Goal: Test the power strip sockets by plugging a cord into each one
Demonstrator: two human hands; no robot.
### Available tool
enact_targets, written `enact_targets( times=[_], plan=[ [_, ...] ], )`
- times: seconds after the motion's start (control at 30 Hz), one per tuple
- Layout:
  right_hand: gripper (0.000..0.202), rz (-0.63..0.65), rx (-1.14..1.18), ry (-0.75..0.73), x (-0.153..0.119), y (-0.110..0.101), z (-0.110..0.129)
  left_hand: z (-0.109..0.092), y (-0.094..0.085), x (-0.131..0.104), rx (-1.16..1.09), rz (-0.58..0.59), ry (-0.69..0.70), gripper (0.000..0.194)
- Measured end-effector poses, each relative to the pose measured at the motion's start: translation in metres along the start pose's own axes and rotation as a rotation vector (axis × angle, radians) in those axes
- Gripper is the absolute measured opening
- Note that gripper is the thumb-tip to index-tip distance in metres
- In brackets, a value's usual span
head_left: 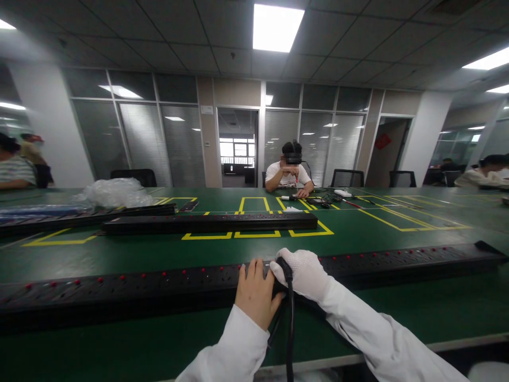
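A long black power strip with a row of red dots along its top lies across the table in front of me. My left hand, bare, rests on the middle of this strip, its fingers stretched over the top and the thumb at the near side. Right beside it, my right hand in a white glove is closed around a black plug held at the strip. From the plug a thick black cable hangs down toward the table's near edge. Whether the plug sits in a socket is hidden by the fingers.
Beyond lies another black power strip among yellow tape outlines. Clear plastic wrap and more long bars are at the far left. Across the green table sits a person near cables and small items.
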State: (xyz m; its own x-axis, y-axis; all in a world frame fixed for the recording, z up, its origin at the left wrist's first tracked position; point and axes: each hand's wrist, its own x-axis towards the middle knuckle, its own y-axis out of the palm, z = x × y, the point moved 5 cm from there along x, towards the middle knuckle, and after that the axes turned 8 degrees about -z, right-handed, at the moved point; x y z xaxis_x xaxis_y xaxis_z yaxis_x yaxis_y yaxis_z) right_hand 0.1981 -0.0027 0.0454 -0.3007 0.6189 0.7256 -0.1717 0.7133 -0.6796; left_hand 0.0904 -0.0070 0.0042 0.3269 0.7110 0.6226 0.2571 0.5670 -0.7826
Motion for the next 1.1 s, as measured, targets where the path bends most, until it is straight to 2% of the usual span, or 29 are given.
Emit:
enact_targets(
  times=[0.3,0.53,0.77,1.1],
  plan=[
    [0.036,0.113,-0.016,0.069,0.015,0.009,-0.008,0.0,0.003,-0.001,0.009,-0.011,-0.003,0.058],
    [0.033,0.071,-0.01,0.003,0.006,0.003,-0.001,0.0,0.001,-0.001,-0.003,-0.019,-0.004,0.049],
    [0.033,0.062,-0.031,-0.012,0.002,-0.001,0.001,-0.001,0.0,-0.001,-0.004,-0.028,-0.009,0.053],
    [0.032,0.074,0.01,0.085,0.005,0.003,-0.004,0.0,-0.001,-0.001,0.002,-0.024,-0.007,0.056]
  ],
)
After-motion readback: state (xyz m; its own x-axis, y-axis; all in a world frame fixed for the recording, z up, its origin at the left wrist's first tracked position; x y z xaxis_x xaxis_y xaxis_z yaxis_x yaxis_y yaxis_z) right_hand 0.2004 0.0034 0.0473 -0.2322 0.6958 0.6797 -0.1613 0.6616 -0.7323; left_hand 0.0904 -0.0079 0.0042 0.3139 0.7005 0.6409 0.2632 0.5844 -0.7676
